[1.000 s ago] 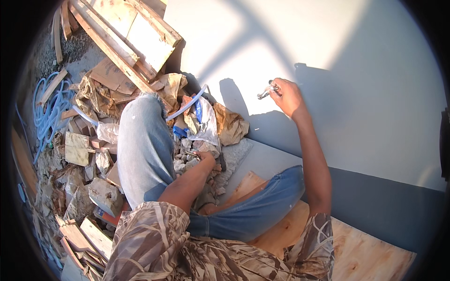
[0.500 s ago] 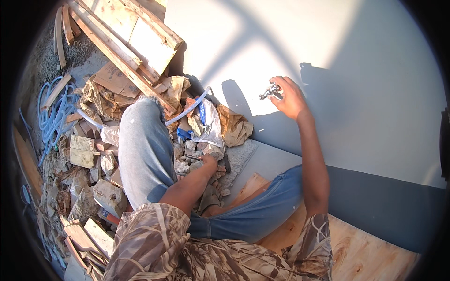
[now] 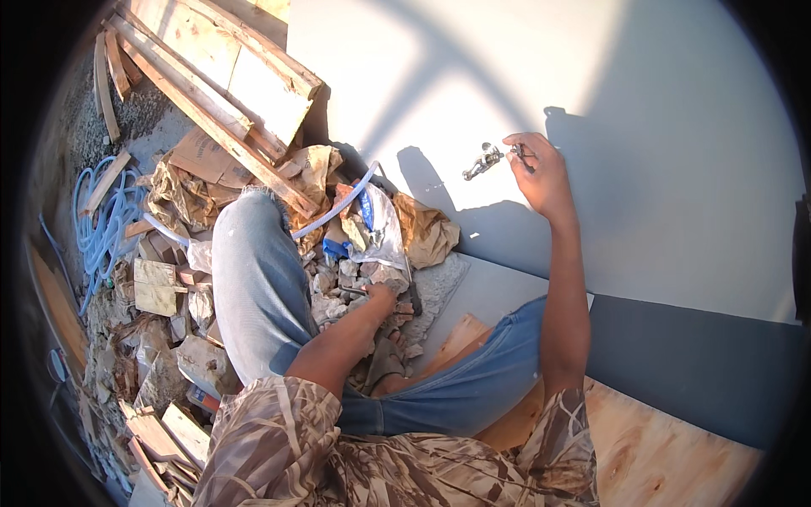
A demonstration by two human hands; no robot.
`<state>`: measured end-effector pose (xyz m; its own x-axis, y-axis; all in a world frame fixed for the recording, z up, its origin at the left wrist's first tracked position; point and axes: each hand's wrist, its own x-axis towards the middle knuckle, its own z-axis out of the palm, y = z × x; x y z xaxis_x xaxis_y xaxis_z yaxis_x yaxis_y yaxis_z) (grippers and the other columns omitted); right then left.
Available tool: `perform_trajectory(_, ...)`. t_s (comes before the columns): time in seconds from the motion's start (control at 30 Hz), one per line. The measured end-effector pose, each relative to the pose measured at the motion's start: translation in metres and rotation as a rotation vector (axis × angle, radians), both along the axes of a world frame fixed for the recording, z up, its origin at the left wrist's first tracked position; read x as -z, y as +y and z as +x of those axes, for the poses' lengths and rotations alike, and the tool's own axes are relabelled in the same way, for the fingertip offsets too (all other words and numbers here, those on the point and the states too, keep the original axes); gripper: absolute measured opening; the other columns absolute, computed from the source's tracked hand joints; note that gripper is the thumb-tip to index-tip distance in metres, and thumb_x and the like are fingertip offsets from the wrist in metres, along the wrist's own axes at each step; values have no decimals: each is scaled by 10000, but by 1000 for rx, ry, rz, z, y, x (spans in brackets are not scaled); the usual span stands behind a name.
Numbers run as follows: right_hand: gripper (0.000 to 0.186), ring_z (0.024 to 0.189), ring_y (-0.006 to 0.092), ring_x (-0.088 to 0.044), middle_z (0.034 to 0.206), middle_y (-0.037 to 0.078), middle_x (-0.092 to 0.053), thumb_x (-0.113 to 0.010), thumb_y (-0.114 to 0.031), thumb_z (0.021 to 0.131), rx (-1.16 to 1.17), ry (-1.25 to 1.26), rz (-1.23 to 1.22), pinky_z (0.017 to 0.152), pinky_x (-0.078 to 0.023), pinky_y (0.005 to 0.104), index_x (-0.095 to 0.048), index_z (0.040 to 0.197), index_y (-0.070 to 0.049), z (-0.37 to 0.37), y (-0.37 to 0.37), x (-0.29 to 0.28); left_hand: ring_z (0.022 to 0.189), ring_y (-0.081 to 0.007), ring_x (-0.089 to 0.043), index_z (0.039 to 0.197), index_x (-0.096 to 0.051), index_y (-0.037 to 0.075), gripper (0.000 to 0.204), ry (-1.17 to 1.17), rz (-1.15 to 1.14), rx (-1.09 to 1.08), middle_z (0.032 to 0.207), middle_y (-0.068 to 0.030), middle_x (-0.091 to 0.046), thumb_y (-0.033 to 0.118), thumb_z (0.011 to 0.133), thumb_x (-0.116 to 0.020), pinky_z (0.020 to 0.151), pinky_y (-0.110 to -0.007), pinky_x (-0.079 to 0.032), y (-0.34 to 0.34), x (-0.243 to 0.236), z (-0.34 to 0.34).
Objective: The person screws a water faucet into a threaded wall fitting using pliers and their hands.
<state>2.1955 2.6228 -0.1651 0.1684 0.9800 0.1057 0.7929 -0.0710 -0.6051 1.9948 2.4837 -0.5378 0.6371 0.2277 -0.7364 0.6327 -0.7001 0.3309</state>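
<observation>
Floor (image 3: pixel 127 127): rubble (image 3: pixel 346 283), wood scraps (image 3: pixel 182 431) (crumpled paper (image 3: pixel 427 228) too), blue hose (image 3: pixel 106 224), boards (image 3: pixel 220 76).

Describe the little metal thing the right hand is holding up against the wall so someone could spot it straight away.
Start at the big pale wall on the right side of the scene. In its sunlit patch the right hand is raised, and the small shiny metal fitting sticks out leftward from its fingertips. It is the only bright metal piece on the bare wall, far from the rubble below.
</observation>
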Motion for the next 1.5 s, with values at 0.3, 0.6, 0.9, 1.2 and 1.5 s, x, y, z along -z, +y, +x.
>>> perform_trajectory(0.3,69,784,152,-474,891,85,-530,-459,-8,872,156,1365,-109,674,-414,272,-523,883,-31,18,-4,25,1011,-314,-681,1017,-736,124,254,-226,-43,24,1095,-94,-713,170,775,-679,782,-523,-538,16,18,-4)
perform_trajectory(0.6,102,726,125,-470,857,71,-532,-442,-12,852,69,1164,-276,598,-393,251,-536,819,-31,27,-20,39,1120,-315,-632,1167,-656,127,395,-166,27,20,1385,-114,-530,188,777,-669,822,-502,-538,9,11,-38)
perform_trajectory(0.9,158,686,97,-465,740,23,-491,-447,-113,862,-155,827,-674,602,-427,246,-566,786,-43,13,-31,54,1041,-322,-668,1066,-709,108,283,-171,21,49,1208,-133,-650,173,807,-618,807,-469,-548,19,-13,-27)
perform_trajectory(1.2,284,947,330,-671,969,160,-704,-564,-103,762,-78,-294,-746,783,-538,415,-740,982,-140,-15,-74,319,935,-322,-699,927,-759,108,188,-117,73,-116,1017,-138,-721,149,785,-642,780,-423,-564,40,-26,-4)
perform_trajectory(1.5,206,862,290,-718,922,151,-727,-555,-91,831,-11,-511,-705,719,-561,413,-754,882,-70,-42,-109,408,915,-377,-684,874,-721,23,193,-208,17,-177,948,-233,-696,108,754,-597,795,-465,-551,48,1,-15)
